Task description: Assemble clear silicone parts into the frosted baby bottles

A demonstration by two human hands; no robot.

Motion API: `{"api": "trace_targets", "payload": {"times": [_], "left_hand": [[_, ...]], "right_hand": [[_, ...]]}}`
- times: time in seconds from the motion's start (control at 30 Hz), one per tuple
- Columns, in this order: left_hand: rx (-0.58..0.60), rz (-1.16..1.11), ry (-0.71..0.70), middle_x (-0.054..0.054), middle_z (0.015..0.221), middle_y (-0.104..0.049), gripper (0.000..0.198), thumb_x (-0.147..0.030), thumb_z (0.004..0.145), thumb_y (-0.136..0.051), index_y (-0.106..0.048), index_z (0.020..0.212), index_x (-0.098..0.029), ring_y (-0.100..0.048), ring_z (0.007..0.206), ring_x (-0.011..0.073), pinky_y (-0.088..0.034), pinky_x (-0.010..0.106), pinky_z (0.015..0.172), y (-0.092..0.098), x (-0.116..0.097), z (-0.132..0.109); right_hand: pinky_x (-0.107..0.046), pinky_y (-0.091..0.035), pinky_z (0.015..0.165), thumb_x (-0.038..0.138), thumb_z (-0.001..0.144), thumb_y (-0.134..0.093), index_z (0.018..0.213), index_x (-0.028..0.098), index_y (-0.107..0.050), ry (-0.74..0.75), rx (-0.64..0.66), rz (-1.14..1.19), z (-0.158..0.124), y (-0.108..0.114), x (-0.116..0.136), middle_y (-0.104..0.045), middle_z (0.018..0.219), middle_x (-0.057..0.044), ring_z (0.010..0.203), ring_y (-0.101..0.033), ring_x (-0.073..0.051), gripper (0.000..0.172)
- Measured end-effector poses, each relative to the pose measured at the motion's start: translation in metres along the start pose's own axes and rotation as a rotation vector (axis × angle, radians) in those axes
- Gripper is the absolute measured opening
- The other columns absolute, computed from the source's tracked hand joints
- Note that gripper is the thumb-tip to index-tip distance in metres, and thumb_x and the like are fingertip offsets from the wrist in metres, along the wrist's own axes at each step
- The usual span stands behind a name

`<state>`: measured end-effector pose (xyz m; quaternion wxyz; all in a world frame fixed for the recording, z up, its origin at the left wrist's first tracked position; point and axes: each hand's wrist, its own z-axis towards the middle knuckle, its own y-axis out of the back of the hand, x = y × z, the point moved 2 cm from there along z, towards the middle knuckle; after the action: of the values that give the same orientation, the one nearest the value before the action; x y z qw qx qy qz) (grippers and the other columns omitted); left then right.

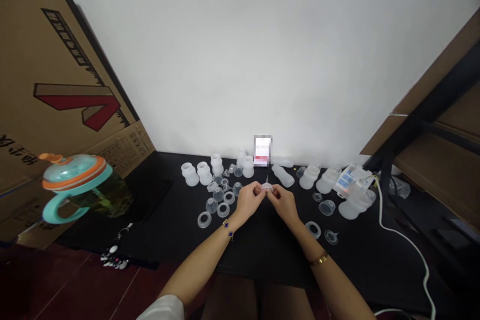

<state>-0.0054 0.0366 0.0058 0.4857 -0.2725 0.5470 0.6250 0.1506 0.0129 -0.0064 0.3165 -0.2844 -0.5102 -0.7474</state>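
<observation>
My left hand (248,199) and my right hand (284,203) meet at the middle of the black table, fingertips closed on opposite sides of a white bottle collar with a pointed nipple (267,186) sticking up. To the left of my left hand lie several loose collar rings (204,219) and clear domed caps (212,205). Beyond them stand several frosted baby bottles (190,174). Another bottle (283,175) lies on its side past my right hand. Near my right forearm are a collar ring (313,230) and a loose nipple (331,237).
More bottles (309,176) stand at the right, beside a white box-like item (348,180) and a white cable (397,230). A lit, blurred screen (262,150) leans on the wall. At left are a tea jug (93,190), a beaded strap (114,256) and a large carton (56,70).
</observation>
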Motion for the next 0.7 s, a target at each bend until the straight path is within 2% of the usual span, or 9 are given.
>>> {"api": "trace_targets", "payload": {"times": [0.2, 0.43, 0.57, 0.7], "left_hand": [[-0.003, 0.032, 0.004, -0.004, 0.062, -0.057, 0.026, -0.037, 0.087, -0.061, -0.056, 0.068, -0.019, -0.051, 0.059, 0.0123, -0.032, 0.025, 0.059, 0.001, -0.002, -0.002], [0.031, 0.054, -0.042, -0.005, 0.065, -0.051, 0.019, -0.037, 0.093, -0.053, -0.052, 0.081, -0.022, -0.049, 0.061, 0.0134, -0.032, 0.025, 0.062, -0.008, 0.005, -0.005], [0.041, 0.061, -0.026, -0.005, 0.068, -0.053, 0.017, -0.035, 0.094, -0.051, -0.051, 0.083, -0.022, -0.050, 0.062, 0.0135, -0.032, 0.025, 0.062, -0.008, 0.006, -0.004], [0.020, 0.047, 0.006, -0.006, 0.066, -0.054, 0.013, -0.030, 0.087, -0.058, -0.051, 0.080, -0.022, -0.051, 0.061, 0.0126, -0.034, 0.025, 0.063, -0.004, 0.006, -0.002]], "right_hand": [[-0.026, -0.031, 0.054, 0.051, 0.090, -0.054, 0.078, 0.022, -0.066, 0.015, -0.001, 0.003, 0.000, 0.000, 0.000, -0.053, 0.057, 0.004, 0.053, -0.047, -0.014, 0.033], [-0.025, -0.032, 0.054, 0.051, 0.091, -0.054, 0.076, 0.021, -0.065, 0.004, -0.006, 0.033, 0.000, 0.001, 0.002, -0.053, 0.058, 0.004, 0.053, -0.047, -0.013, 0.035], [-0.025, -0.038, 0.056, 0.050, 0.094, -0.052, 0.080, 0.021, -0.068, 0.009, 0.036, 0.116, -0.001, -0.001, 0.004, -0.060, 0.064, 0.002, 0.058, -0.052, -0.015, 0.036], [-0.027, -0.043, 0.058, 0.050, 0.093, -0.054, 0.097, 0.020, -0.072, 0.005, 0.051, 0.162, -0.002, -0.001, 0.005, -0.069, 0.075, -0.002, 0.061, -0.057, -0.017, 0.035]]}}
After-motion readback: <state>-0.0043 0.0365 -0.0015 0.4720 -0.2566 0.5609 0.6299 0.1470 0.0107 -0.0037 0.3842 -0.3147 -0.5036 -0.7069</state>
